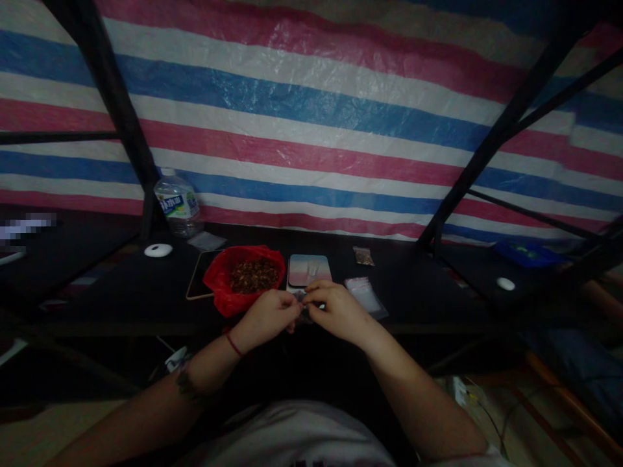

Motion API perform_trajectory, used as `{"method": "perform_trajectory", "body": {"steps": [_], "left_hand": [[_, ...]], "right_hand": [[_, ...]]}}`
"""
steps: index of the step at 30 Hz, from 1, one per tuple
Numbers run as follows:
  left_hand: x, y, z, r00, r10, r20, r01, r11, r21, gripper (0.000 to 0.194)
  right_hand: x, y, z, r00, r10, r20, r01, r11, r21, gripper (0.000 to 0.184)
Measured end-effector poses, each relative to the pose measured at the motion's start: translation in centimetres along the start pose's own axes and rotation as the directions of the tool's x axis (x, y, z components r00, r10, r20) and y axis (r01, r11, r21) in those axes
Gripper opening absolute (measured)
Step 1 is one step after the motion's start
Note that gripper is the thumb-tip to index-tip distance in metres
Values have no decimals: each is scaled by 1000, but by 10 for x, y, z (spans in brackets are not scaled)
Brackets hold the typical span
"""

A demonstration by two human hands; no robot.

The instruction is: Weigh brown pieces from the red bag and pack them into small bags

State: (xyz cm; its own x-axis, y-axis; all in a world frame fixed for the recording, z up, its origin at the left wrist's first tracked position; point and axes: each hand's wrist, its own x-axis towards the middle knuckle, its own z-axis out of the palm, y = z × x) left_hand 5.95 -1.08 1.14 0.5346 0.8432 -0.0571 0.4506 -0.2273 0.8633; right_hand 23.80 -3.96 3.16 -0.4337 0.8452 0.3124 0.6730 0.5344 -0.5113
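Both hands (pixel 272 314) (pixel 338 310) largely hide the dim item (pixel 304 315) they pinch.

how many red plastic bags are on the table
1: the open red plastic bag, holding brown pieces, just beyond the left hand. Others may be hidden.

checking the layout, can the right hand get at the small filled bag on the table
Probably yes: the small filled bag lies beyond the right hand, with nothing tall between. That hand seems busy at a small item with the left hand, so may need freeing first.
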Motion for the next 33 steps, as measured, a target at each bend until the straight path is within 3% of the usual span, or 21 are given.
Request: {"method": "perform_trajectory", "body": {"steps": [3, 5, 9, 10, 12, 14, 15, 17, 21, 25, 27, 30, 33], "left_hand": [[-6, 4, 6, 992, 102, 73, -106, 993, 49, 35], [-8, 6, 4, 981, 184, 60, -188, 980, 67, 35], [-1, 3, -24, 943, 258, -210, -251, 966, 59, 27], [2, 0, -33, 941, 254, -225, -260, 966, 5, 29], [8, -9, -49, 977, 210, -32, -212, 954, -211, 43], [12, -18, -57, 963, 175, 206, -84, 917, -390, 52], [13, -22, -57, 948, 166, 270, -28, 893, -450, 52], [13, -26, -53, 949, 133, 287, 45, 841, -540, 47], [10, -19, -47, 986, 33, 163, 87, 731, -676, 34], [6, -16, -79, 1000, -10, -8, 1, 704, -710, 36], [3, -23, -104, 988, -44, -151, -69, 738, -671, 40], [0, -37, -137, 936, -79, -343, -121, 842, -526, 40], [-3, -44, -152, 934, -65, -351, -53, 946, -319, 47]], "right_hand": [[-1, 3, 1, 984, 80, 160, -76, 997, -29, 18], [-1, 3, -1, 977, 87, 194, -84, 996, -21, 17], [-1, -1, -14, 986, 26, 166, -42, 995, 88, 24], [-1, -2, -18, 987, 18, 161, -38, 992, 122, 26], [-2, -4, -25, 991, 13, 134, -37, 983, 181, 33], [-3, -4, -27, 996, 25, 90, -46, 971, 235, 38], [-3, -3, -27, 997, 39, 69, -56, 963, 265, 37], [-2, 0, -24, 997, 75, 24, -79, 939, 334, 33], [2, 11, -15, 971, 198, -130, -116, 877, 466, 24], [4, 20, -14, 925, 331, -185, -161, 785, 599, 24], [3, 22, -17, 921, 342, -186, -161, 770, 617, 23], [2, 22, -21, 924, 333, -189, -155, 776, 611, 22], [2, 20, -21, 928, 329, -175, -157, 772, 616, 21]]}}
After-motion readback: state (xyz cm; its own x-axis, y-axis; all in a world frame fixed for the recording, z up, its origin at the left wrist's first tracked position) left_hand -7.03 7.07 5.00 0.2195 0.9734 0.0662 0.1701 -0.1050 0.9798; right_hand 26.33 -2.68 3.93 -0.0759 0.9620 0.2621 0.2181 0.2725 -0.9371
